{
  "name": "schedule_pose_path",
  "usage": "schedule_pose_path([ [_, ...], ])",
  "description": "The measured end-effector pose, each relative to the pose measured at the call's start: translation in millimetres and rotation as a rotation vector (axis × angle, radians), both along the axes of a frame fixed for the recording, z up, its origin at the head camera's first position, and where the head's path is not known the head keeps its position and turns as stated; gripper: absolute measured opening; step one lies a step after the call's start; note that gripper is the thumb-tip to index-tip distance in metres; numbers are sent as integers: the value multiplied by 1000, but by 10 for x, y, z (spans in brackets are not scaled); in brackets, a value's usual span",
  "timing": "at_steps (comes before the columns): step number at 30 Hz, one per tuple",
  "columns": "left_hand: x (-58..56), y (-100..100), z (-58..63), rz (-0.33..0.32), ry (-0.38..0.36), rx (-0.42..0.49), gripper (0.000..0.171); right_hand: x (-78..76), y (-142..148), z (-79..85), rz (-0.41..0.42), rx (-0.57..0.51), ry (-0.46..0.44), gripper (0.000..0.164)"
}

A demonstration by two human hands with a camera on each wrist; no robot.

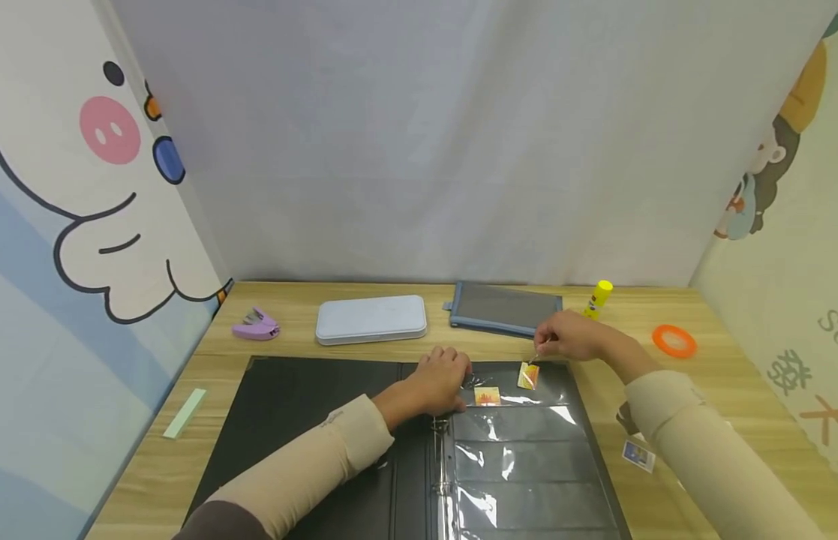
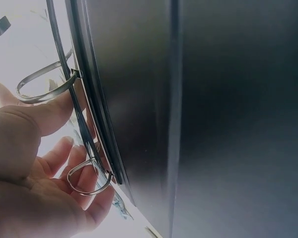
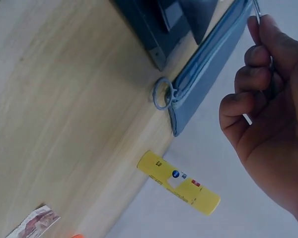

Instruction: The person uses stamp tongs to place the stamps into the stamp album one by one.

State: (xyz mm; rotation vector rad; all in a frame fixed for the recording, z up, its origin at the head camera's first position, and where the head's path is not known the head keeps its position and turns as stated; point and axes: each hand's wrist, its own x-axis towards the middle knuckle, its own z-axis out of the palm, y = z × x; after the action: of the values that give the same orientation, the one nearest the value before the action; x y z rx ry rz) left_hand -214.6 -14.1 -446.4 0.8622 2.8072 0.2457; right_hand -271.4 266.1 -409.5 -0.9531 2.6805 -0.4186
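Note:
A black ring binder (image 1: 310, 420) lies spread on the table, with a clear pocket page (image 1: 527, 457) on its right side. My left hand (image 1: 437, 382) rests at the page's upper left, beside the metal rings (image 2: 89, 178), fingers loosely bent and apart from the thumb. My right hand (image 1: 567, 336) pinches slim metal tweezers (image 3: 258, 7) between thumb and index finger. At their tip, by the top pocket, is a yellow-orange stamp (image 1: 529, 375); whether it is inside the pocket I cannot tell. Left of it, another stamp (image 1: 487, 397) lies at the top row.
Behind the binder are a white case (image 1: 371, 319), a grey zip pouch (image 1: 506, 306) and a yellow glue stick (image 1: 598, 298). A purple stapler-like tool (image 1: 256, 325) and a pale green strip (image 1: 185, 413) lie left. Rightward are an orange ring (image 1: 674, 341) and a loose stamp (image 1: 638, 455).

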Motion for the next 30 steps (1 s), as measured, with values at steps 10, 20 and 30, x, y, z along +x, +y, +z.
schedule_pose_path([
  [10, 6, -6, 18, 3, -2, 5, 51, 23, -54, -84, 88, 73, -51, 12],
  [20, 11, -7, 32, 9, -11, 6, 52, 45, -41, -72, 58, 108, -64, 13],
  [30, 33, -37, 37, -28, 16, -57, 55, 81, 214, 28, -70, -27, -91, 9],
])
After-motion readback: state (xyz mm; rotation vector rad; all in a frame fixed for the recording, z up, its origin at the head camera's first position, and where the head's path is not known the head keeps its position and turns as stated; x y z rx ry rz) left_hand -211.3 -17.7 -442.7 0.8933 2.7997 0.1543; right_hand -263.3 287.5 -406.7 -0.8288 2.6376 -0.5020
